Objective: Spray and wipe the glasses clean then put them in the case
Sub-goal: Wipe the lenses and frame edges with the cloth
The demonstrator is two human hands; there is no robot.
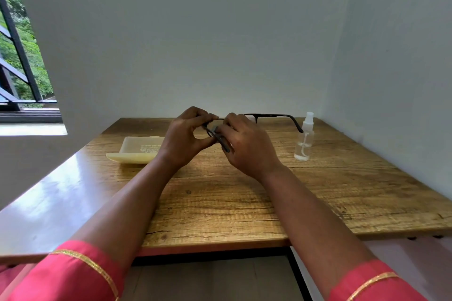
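Note:
Black-framed glasses [269, 115] are held above the middle of the wooden table, one arm stretched out to the right. My left hand [186, 137] pinches the left lens rim between thumb and fingers. My right hand [244, 146] grips the frame beside it, with the other temple arm poking down between its fingers. Whether a cloth sits under the fingers is hidden. A cream glasses case [137, 149] lies open on the table to the left of my left hand. A small clear spray bottle [304, 139] with a white nozzle stands upright to the right.
The wooden table [244, 203] sits in a corner, with white walls close behind and to the right. A window with dark bars [17, 56] opens at the far left. Pink sleeves with gold trim cover my upper arms.

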